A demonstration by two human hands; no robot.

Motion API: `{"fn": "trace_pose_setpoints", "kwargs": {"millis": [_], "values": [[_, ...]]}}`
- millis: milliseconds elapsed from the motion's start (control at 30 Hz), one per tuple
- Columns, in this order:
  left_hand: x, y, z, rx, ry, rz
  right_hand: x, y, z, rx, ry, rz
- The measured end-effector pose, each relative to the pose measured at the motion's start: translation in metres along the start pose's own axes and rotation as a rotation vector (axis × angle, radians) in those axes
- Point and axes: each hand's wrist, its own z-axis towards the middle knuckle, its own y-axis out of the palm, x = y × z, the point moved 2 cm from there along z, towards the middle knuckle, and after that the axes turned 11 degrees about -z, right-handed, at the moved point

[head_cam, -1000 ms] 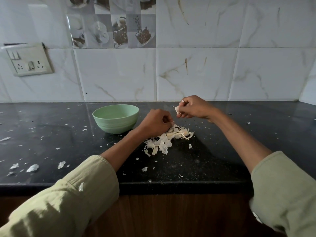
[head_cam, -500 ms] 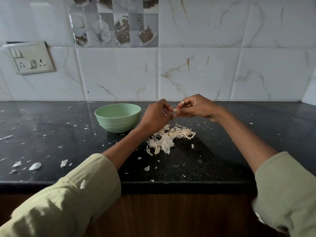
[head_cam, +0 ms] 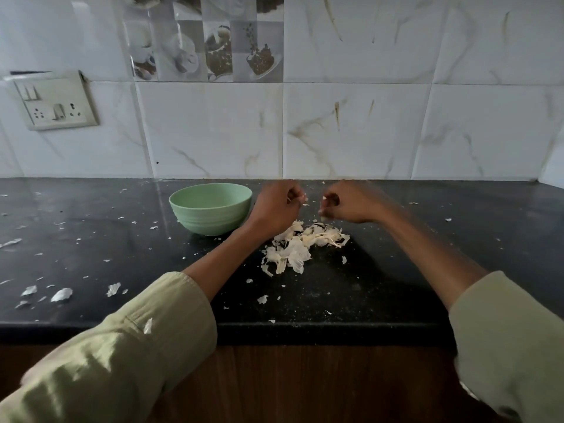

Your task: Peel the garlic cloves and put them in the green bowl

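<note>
Peeling step – left hand (head_cam: 276, 209) and right hand (head_cam: 346, 206) hovering curled over the peels (head_cam: 300, 245), each pinching a whitish bit, blurred, clove-or-skin unclear – next needing the clove dropped in the bowl (head_cam: 210, 209) beside the left hand.

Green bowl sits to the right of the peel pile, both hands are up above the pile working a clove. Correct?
Not quite: the head view shows the green bowl to the left of the peel pile, beside the left hand. The rest holds: left hand and right hand are both raised above the pile, fingers curled on small pale bits.
</note>
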Motion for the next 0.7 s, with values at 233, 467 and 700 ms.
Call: {"fn": "trace_pose_setpoints", "kwargs": {"millis": [233,467,700], "values": [[0.0,0.001,0.002,-0.006,-0.009,0.012,0.001,-0.013,0.009,0.399,0.066,0.093],[0.001,0.002,0.003,-0.018,-0.003,0.042,-0.002,0.016,0.011,-0.129,0.128,-0.027],[0.002,0.0,0.001,-0.034,0.0,0.033,-0.003,0.0,0.005,0.151,0.086,0.078]]}}
